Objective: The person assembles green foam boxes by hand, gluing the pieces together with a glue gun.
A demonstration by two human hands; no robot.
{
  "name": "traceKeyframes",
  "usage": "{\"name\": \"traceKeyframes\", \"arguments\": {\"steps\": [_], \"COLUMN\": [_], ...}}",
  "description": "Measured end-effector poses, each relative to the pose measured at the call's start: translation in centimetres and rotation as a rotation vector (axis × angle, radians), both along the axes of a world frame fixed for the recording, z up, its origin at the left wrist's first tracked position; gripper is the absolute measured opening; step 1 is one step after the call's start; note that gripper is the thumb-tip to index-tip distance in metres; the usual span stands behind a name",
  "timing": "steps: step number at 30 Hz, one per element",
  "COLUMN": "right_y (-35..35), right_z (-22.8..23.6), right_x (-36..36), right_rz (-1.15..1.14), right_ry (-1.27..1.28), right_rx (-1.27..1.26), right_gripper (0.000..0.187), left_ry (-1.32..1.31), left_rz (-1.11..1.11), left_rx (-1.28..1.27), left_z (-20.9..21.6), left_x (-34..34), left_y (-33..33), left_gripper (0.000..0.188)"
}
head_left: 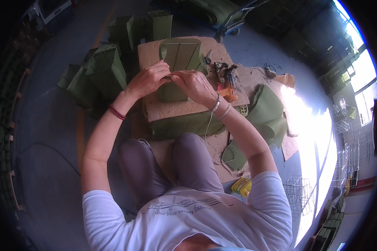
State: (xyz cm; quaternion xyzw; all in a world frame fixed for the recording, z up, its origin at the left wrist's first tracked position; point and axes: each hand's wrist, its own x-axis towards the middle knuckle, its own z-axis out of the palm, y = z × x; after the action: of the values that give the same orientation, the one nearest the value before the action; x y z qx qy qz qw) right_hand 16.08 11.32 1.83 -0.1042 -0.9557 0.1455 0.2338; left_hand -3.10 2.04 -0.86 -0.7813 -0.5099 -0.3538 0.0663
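A green fabric panel (172, 93) with a thin wire frame (178, 52) across its upper part lies on a cardboard sheet before me. My left hand (150, 78) comes over its left side, fingers bent and pinched together at the fabric. Close against it, my right hand (195, 87) is closed too, its thumb and fingertips meeting the left ones over the panel's middle. What exactly sits between the fingertips is hidden. Just right of my right hand lies an orange tool (228, 93), beside dark, stained tools (229, 75).
Several green fabric boxes (107, 69) stand on the floor at the left. Rolled green fabric (262, 106) lies to the right of the cardboard (155, 113). A thin white cord (207, 131) hangs near my right forearm. A yellow bottle (241, 187) and wire baskets (298, 194) are at lower right.
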Motion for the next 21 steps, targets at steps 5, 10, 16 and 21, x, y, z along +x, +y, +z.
{"name": "traceKeyframes", "arguments": {"steps": [5, 10, 16, 21], "right_y": [4.6, 6.6, 6.8, 7.3], "right_z": [0.8, -1.3, -1.0, -1.8], "right_x": [6.8, 7.3, 5.0, 4.2], "right_rz": [-0.010, 0.015, 0.128, 0.228], "right_ry": [0.289, 0.199, 0.104, 0.115], "right_rx": [-0.019, 0.022, 0.140, 0.204], "right_gripper": [0.027, 0.030, 0.032, 0.027], "left_ry": [0.116, 0.035, -0.054, -0.002], "left_rz": [0.090, 0.179, 0.013, 0.165], "left_rx": [0.030, 0.151, 0.024, 0.264], "left_z": [-0.4, -1.5, -0.6, 0.2], "left_x": [-0.2, 4.7, -1.5, 1.5], "left_y": [-0.9, -0.4, 2.5, 2.3], "left_gripper": [0.030, 0.036, 0.017, 0.019]}}
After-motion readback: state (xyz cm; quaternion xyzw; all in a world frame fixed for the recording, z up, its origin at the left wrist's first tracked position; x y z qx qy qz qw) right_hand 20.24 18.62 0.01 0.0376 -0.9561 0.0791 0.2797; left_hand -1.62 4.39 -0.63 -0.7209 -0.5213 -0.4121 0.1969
